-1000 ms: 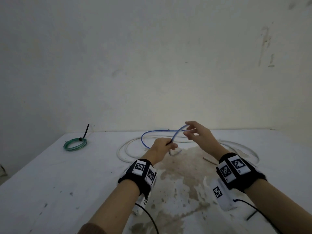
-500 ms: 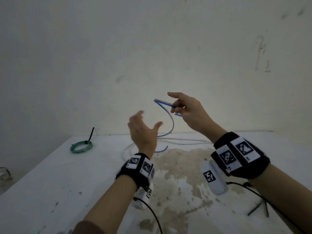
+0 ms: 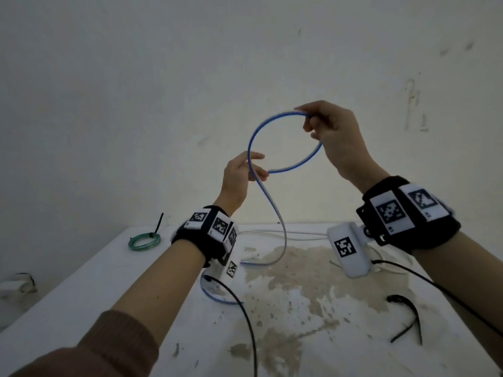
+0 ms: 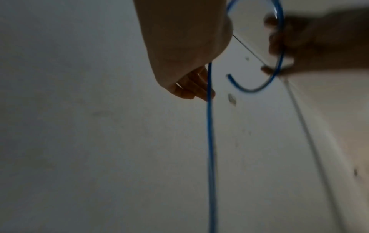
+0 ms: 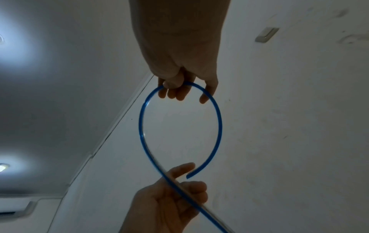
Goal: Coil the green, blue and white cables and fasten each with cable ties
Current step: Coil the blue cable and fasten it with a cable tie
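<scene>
A blue cable [image 3: 251, 137] is held up in the air in one round loop; its free end [image 5: 187, 177] hangs near my left palm. My right hand [image 3: 307, 121] pinches the top of the loop [image 5: 175, 88] between thumb and fingers. My left hand [image 3: 257, 165] is lower and to the left, with relaxed fingers, and the cable [image 5: 173, 184] runs across its palm and down to the table [image 3: 81, 289]. The green cable [image 3: 144, 240] lies coiled at the table's far left with a black tie [image 3: 159, 223] on it. The white cable [image 3: 285, 235] lies loose at the back.
Two loose black cable ties [image 3: 408, 319] lie on the table at the right. More of the blue cable [image 3: 215, 296] curves on the table under my left wrist. A worn brown patch [image 3: 294, 268] marks the tabletop. A wall stands right behind the table.
My right hand has bent the raised blue cable round into a full loop. My left hand, open and off the cable before, has come up under the loop's crossing.
</scene>
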